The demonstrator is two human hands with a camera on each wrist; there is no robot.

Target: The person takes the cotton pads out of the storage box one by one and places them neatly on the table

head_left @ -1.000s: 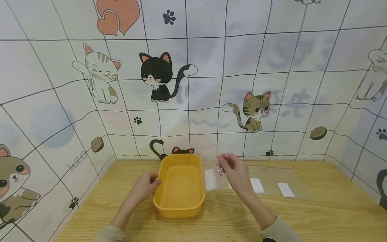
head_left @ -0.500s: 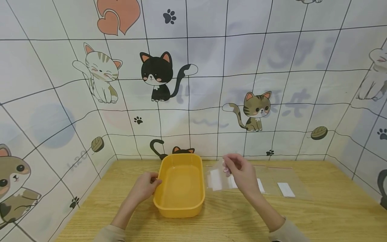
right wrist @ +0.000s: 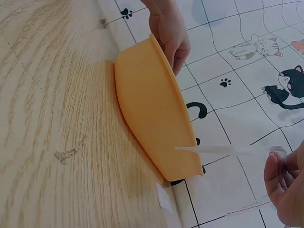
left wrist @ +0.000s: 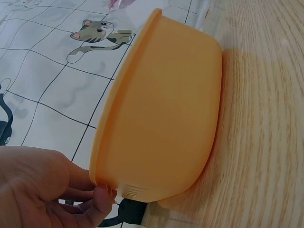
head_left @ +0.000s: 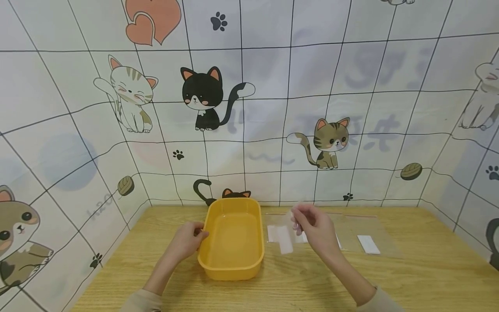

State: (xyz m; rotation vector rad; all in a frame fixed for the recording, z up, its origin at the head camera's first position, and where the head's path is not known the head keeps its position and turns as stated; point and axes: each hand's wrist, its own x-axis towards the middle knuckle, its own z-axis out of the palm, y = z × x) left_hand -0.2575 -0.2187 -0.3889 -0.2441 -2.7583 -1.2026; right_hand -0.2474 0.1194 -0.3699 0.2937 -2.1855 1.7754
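A yellow plastic basin (head_left: 231,274) stands upright on the wooden table. My left hand (head_left: 187,239) pinches its left rim, fingers on one side and thumb on the other, as the left wrist view confirms. To the basin's right, my right hand (head_left: 319,229) holds up a small clear plastic bag (head_left: 285,240) with a white panel, gripped at its top between thumb and fingers. Something small, shiny and pinkish-purple (head_left: 297,226) shows at those fingertips; its kind cannot be made out. In the right wrist view the bag (right wrist: 213,149) hangs edge-on beside the basin (right wrist: 152,109).
Several flat clear zip bags with white panels lie in a row behind and right of my right hand, the rightmost bag (head_left: 368,245) fully in sight. A cloth wall (head_left: 265,121) printed with cats closes off the back and sides of the table (head_left: 296,286).
My right hand has moved right and slightly down, taking the clear bag with it away from the basin; the bag now hangs straighter. My left hand and the basin stay put.
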